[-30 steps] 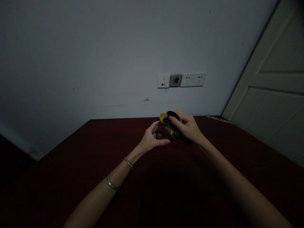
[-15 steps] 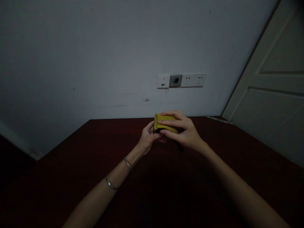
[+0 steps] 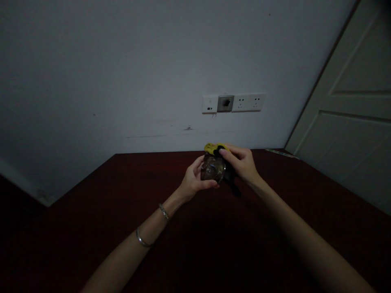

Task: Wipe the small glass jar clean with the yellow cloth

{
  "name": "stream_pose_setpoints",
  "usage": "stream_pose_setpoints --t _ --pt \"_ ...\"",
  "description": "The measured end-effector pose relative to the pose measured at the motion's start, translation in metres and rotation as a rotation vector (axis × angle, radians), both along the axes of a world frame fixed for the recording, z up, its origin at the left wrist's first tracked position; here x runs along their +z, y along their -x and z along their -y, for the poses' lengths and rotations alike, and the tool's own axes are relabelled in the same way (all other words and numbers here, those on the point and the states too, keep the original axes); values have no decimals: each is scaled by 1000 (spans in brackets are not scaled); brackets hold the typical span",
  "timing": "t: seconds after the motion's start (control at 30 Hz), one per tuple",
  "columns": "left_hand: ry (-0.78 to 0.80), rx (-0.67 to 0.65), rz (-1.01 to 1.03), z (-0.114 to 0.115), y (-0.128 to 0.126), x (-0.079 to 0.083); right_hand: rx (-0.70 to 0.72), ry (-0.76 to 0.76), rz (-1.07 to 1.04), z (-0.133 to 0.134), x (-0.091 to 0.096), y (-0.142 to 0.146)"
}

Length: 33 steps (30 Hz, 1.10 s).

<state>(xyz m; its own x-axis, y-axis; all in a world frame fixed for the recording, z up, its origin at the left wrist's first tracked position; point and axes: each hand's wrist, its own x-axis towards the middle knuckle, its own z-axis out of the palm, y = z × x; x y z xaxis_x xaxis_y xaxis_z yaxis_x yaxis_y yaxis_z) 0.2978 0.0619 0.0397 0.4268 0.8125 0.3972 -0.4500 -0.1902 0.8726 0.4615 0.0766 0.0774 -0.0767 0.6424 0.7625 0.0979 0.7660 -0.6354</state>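
Note:
My left hand (image 3: 193, 179) is closed around a small clear glass vessel (image 3: 213, 168), fingers behind it and thumb along its lower side. The glass is tilted above the table, and its exact kind is hard to tell in the dim light. A yellow and black cloth (image 3: 211, 147) is pinched in my right hand (image 3: 242, 160) and presses against the top of the glass. Part of the cloth's dark side hangs down to the right of the glass.
A dark red table (image 3: 146, 175) stretches under both arms to the wall. On the wall is a row of sockets and switches (image 3: 233, 103). A thin patterned strip (image 3: 282, 153) lies at the back right edge, near a white panelled door (image 3: 351, 118).
The cloth has shifted from covering the front of the glass to its upper side, so the glass now shows. My right hand has turned and bunched the cloth.

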Motion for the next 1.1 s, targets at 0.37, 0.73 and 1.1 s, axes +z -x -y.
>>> stream_pose_setpoints --t 0.37,0.73,1.1 --pt "56 150 171 -4 -1 0 -20 -462 233 20 6 7" --pt "-292 118 -179 -6 5 6 33 105 111 14 16 -7" --pt "-233 229 -135 -12 4 0 -17 -299 337 19 16 -9"
